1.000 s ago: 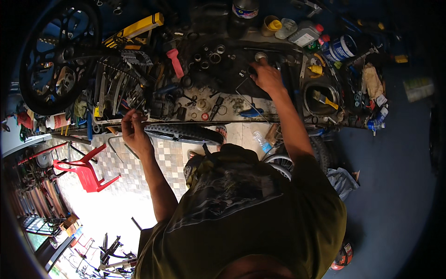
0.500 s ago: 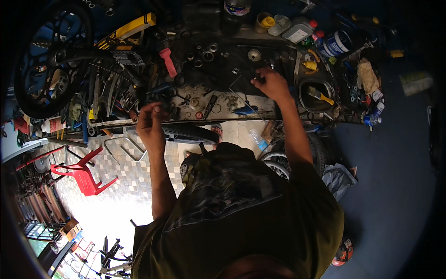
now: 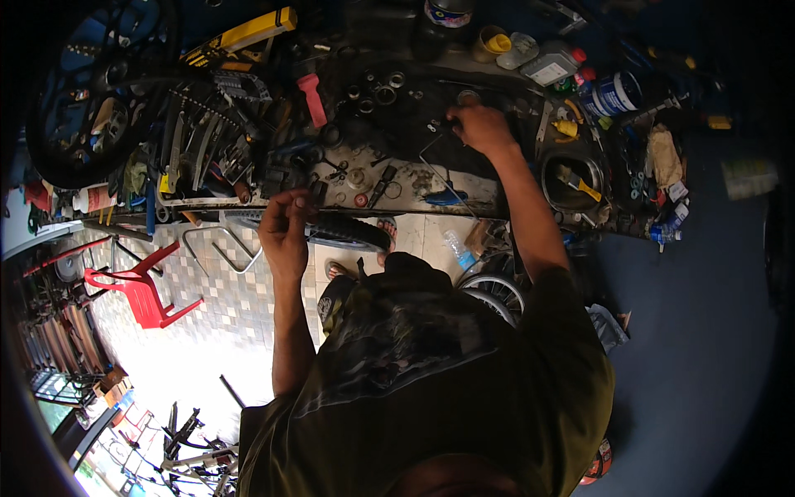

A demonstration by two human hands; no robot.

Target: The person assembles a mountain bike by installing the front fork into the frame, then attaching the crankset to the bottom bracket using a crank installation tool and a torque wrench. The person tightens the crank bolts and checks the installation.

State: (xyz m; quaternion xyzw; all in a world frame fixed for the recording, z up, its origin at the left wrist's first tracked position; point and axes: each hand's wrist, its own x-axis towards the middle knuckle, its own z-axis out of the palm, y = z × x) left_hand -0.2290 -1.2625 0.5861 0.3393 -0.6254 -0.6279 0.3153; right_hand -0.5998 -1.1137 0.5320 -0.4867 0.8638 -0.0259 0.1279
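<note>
My left hand (image 3: 286,236) is raised at the near edge of the workbench. Its thumb and fingertips are pressed together, and what they pinch, if anything, is too dark to make out. A dark block-like part (image 3: 318,192) shows just beyond those fingertips. Over the black mat (image 3: 406,116), my right hand (image 3: 484,128) reaches beside a round metal cup (image 3: 468,97) that it partly covers. A gap shows between its thumb and forefinger. Left of this hand lie small metal links (image 3: 432,127). A thin bent rod (image 3: 431,166) runs toward a blue-handled tool (image 3: 445,198).
Metal rings (image 3: 386,95) and a red-handled tool (image 3: 312,99) lie on the mat's left. A crankset (image 3: 103,91) and crowded tools fill the left side. Right of my arm stand a basin with a yellow brush (image 3: 580,182) and a blue-white tub (image 3: 613,94). Below are wheels (image 3: 493,294).
My right hand has moved farther in over the mat, and now partly covers the metal cup. My left hand stays raised, its fingers pinched. The whole view has shifted slightly.
</note>
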